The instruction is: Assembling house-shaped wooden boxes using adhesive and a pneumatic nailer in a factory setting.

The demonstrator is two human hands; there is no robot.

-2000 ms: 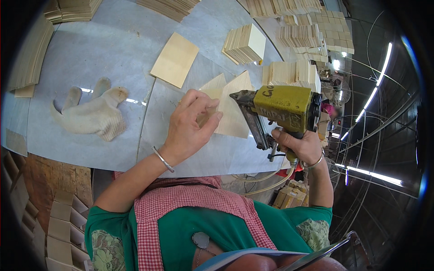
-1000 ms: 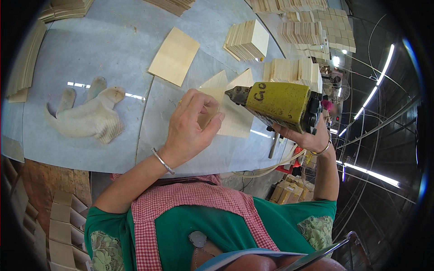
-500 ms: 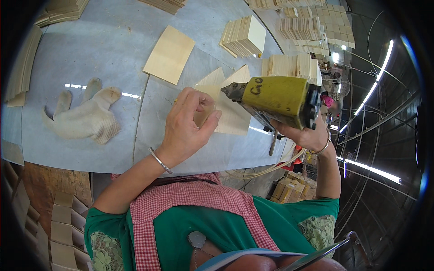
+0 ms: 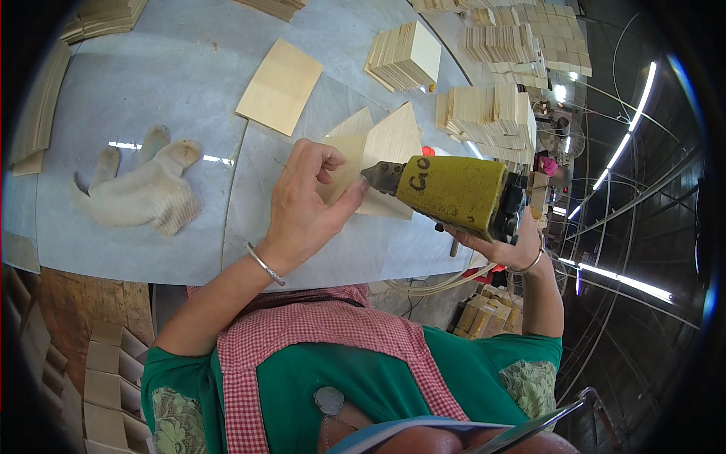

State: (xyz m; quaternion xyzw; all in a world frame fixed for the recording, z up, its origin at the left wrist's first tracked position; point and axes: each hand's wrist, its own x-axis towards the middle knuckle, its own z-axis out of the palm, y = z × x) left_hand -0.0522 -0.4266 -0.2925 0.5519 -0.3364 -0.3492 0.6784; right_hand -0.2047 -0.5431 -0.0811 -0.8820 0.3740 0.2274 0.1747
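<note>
A yellow-green pneumatic nail gun (image 4: 452, 193) is gripped in my right hand (image 4: 503, 240), which is partly hidden behind its body. The dark nose points left and meets the pale wooden pieces beside my left thumb; whether it touches is hard to tell. My left hand (image 4: 306, 200) curls its fingers and thumb around a thin wooden panel (image 4: 344, 151). A second wooden panel (image 4: 395, 144) meets that one at an angle, and the two stand joined at an edge on the table. Part of both panels is hidden behind my hand and the nail gun.
A loose wooden sheet (image 4: 280, 87) lies beyond my left hand. White work gloves (image 4: 140, 185) rest at the left. Stacks of wooden pieces (image 4: 404, 57) stand at the back and a taller stack (image 4: 488, 117) at the right. A pale hose (image 4: 431, 287) hangs by the table edge.
The nail gun has come down and slightly left, bringing its nose close beside my left thumb at the panels. My left hand keeps nearly the same grip.
</note>
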